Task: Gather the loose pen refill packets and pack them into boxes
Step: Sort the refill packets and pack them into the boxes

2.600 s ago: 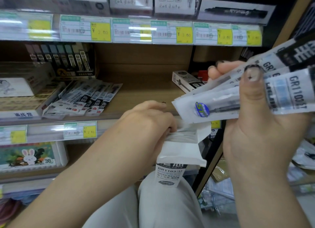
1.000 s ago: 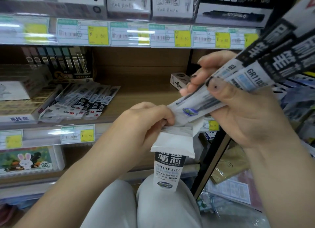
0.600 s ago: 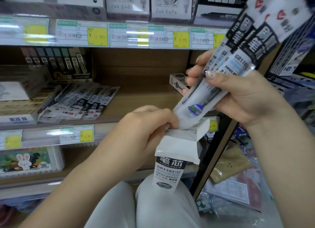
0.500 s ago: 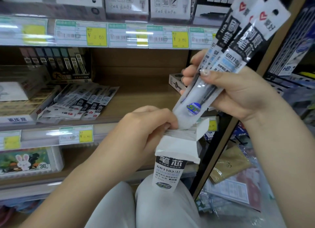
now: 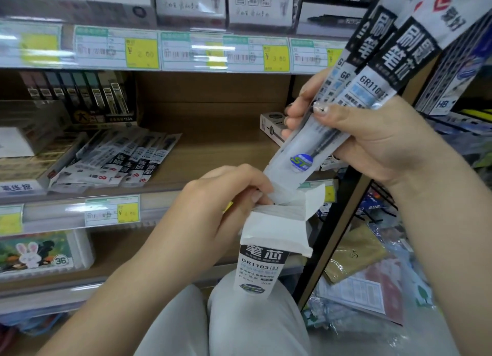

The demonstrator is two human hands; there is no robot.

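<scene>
Right hand [image 5: 372, 145] clamps refill packets [image 5: 343, 110] between thumb and fingers — lower ends just above left fingertips [image 5: 257, 195], entering open box [image 5: 269, 249]. Left hand [image 5: 226, 195] pinches box mouth.

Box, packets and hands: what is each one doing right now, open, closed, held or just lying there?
Box: upright, top flaps open, held by left hand.
Packets in hand: bunched, tilted, bottom ends at the box mouth.
Packets on shelf: loose, lying flat.
Left hand: closed on the box top.
Right hand: closed on the packets.
</scene>
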